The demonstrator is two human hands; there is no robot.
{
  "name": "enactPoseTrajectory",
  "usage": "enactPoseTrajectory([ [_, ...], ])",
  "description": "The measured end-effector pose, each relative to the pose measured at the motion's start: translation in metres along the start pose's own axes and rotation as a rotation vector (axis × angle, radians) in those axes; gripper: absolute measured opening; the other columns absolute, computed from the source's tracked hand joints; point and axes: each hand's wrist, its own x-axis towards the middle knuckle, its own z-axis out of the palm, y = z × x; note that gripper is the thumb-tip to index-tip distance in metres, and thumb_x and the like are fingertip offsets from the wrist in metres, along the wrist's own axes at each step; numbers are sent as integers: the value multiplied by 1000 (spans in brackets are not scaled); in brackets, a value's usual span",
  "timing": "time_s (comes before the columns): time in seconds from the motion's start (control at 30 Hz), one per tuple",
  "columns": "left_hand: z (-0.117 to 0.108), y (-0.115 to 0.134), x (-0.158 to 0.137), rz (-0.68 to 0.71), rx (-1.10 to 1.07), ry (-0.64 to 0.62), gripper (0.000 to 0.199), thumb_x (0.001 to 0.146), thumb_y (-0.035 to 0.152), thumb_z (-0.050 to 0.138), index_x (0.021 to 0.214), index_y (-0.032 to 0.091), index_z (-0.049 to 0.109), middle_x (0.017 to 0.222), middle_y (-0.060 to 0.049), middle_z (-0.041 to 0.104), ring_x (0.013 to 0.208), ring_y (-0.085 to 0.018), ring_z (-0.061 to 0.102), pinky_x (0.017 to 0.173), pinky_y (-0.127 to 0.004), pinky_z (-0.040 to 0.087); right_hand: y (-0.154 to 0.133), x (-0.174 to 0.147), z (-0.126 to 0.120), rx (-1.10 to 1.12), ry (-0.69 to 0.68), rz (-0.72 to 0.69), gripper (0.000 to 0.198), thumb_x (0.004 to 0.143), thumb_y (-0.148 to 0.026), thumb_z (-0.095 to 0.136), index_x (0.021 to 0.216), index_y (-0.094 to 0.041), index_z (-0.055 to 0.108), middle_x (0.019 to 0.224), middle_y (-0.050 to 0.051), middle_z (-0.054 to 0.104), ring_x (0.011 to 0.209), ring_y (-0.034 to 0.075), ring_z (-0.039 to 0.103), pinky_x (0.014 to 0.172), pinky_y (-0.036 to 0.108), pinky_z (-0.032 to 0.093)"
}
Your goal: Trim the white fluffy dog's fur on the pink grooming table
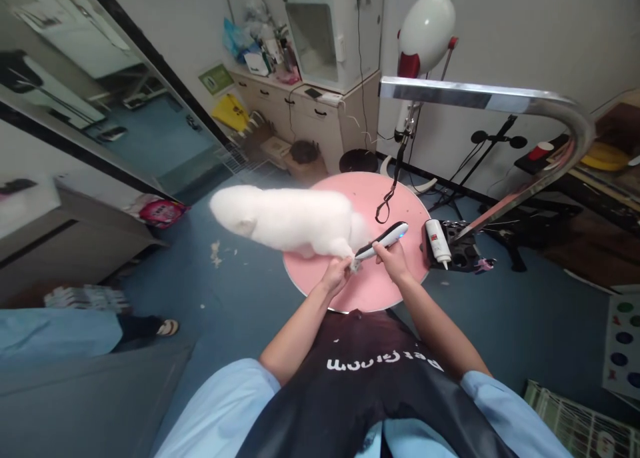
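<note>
A fluffy white dog (300, 215) stands on the round pink table (340, 298), its head out past the left edge. My left hand (337, 273) is closed around one of its paws, on the side nearest me. In my right hand (393, 258) is a white and black hair clipper (384, 239) with a small blue light. The clipper's head meets the paw just beside my left fingers. Much of the paw is hidden by my fingers.
A metal grooming arm (460, 97) curves over the table's right side, with a black loop leash (393, 191) hanging down. A white bottle (438, 243) lies on a black tool holder (463, 255) at the right edge. Another person's blue garment (55, 331) shows at left.
</note>
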Motion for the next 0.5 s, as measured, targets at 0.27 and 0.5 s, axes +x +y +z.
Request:
enactPoseTrajectory([
  [0.27, -3, 2, 5, 15, 78, -15, 29, 60, 28, 82, 78, 9, 69, 72, -7, 68, 65, -16, 59, 62, -28, 45, -10, 9, 10, -66, 18, -56, 30, 70, -44, 67, 67, -21, 49, 51, -4, 51, 43, 10, 46, 40, 24, 38],
  [0.5, -3, 5, 8, 34, 52, -32, 28, 60, 29, 83, 72, 9, 67, 64, -6, 65, 59, -14, 57, 60, -29, 47, -14, 6, 20, -134, -59, -75, 32, 66, -42, 70, 78, -21, 49, 63, -2, 57, 51, 12, 50, 43, 24, 40],
])
